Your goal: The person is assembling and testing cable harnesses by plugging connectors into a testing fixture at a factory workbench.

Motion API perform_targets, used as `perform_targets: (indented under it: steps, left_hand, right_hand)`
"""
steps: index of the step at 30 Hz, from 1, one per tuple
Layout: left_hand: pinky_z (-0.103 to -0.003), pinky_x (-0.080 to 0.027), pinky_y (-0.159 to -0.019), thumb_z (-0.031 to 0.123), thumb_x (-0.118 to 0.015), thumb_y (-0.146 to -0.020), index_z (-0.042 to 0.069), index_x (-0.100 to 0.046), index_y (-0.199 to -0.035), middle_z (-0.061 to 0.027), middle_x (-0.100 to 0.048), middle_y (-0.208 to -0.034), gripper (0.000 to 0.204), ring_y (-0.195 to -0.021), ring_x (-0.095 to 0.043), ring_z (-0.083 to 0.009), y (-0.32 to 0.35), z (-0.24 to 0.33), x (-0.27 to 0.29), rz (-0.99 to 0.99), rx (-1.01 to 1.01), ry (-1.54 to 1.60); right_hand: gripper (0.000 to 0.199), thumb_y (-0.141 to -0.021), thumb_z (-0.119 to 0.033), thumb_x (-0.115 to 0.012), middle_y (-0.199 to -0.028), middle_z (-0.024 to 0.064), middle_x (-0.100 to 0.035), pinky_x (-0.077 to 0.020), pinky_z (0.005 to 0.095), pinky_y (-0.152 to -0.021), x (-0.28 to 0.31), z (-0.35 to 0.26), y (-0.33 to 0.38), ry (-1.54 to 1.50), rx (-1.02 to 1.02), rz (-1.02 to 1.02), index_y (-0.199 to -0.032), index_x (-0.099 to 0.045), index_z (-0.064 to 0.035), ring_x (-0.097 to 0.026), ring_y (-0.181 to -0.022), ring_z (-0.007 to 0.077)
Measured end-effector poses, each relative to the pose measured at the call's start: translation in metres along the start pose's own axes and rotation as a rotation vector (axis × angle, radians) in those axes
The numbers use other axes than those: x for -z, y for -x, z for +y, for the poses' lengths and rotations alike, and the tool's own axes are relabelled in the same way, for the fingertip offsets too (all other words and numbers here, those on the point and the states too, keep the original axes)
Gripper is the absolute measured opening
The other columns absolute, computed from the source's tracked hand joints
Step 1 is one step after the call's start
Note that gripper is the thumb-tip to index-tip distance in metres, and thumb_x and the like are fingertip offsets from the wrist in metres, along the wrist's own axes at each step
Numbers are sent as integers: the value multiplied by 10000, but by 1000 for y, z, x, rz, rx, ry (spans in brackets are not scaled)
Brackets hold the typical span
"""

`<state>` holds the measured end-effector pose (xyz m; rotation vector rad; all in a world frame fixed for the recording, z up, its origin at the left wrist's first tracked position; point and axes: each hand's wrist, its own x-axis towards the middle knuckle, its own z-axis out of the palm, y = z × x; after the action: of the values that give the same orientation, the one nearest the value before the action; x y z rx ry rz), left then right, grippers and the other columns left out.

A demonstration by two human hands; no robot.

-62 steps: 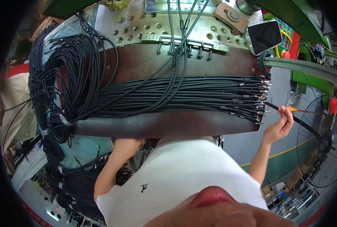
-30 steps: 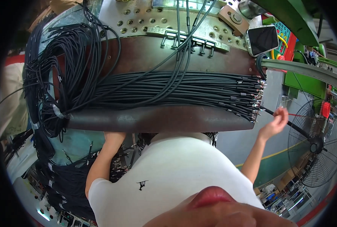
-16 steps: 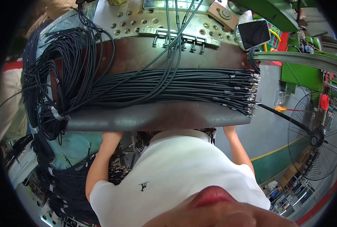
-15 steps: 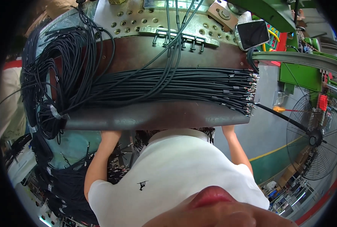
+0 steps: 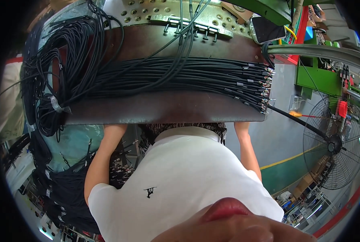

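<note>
My left hand [image 5: 114, 130] reaches beneath the front edge of a dark brown board [image 5: 180, 109], toward its left side. My right hand [image 5: 241, 127] goes under the same edge near the right corner. Only the wrists show; the board hides the fingers of both hands. Across the board lies a wide bundle of black cables [image 5: 168, 76], with stripped ends and metal tips [image 5: 266, 88] lined up at the right. At the left the cables bend into a thick looped coil [image 5: 73, 52], with clear plastic wrap [image 5: 58, 105] round part of it.
Behind the board stands a perforated metal plate [image 5: 143, 11] with a black pegged bar [image 5: 192, 27]. A phone [image 5: 266, 30] lies at the back right. A black floor fan [image 5: 334, 143] stands on the right. More black cables [image 5: 67, 189] hang at the lower left.
The board and cables sit higher in the picture, and more of the waist shows below the front edge. Both wrists stay at that edge, with fingers hidden.
</note>
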<state>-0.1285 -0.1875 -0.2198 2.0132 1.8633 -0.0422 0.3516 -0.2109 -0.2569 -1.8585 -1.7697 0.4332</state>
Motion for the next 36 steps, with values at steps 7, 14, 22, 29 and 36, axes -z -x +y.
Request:
perform_targets:
  steps: [7,14,22,29,36]
  left_hand:
    - [-440,-484,-910,364,-620,-913,47,-642,-1170,-151,-635,-1201,409,-1098,-595,-337,2,96,89,-653,-361,429]
    - [-424,-436,-1015,316,-712,-815,37,-551,-1273,-136,-498,-1393,560,-1196,-525,-327,-72,202,87,206,-1032,495]
    - [-472,-396,-1051,535,-763,-640,14,-412,-1407,-175,-445,-1439,991,-1290,-458,-357,-72,131,113,340,-322,-251]
    - [-353,-522,-904,113,-683,-832,60,-550,-1302,-113,-601,-1286,492,-1162,-594,-267,-80,66,153,194,-502,-263]
    - [-288,-516,-775,46,-675,-855,32,-650,-1103,-121,-690,-1009,249,-902,-676,-226,-78,62,155,335,-388,206]
  right_hand:
    - [281,-837,-200,-733,-1011,178,-698,-528,356,-821,122,-110,-66,-115,-34,-1148,-1049,-689,-22,-681,-908,311]
    - [617,-831,-433,-694,-1211,152,-590,-473,414,-929,26,-166,-238,392,872,-11,-1268,-545,-24,-531,-1162,307]
    - [519,-777,-508,-736,-919,123,-652,-528,363,-744,-7,-150,-265,197,959,-5,-1030,-658,-62,-648,-872,296]
    - [460,-891,-487,-632,-642,85,-566,-437,340,-522,14,-156,-275,42,459,-194,-725,-656,-58,-566,-564,256]
    - [243,-912,-253,-610,-863,192,-650,-507,363,-701,26,-160,-256,376,658,-105,-929,-661,-16,-649,-836,308]
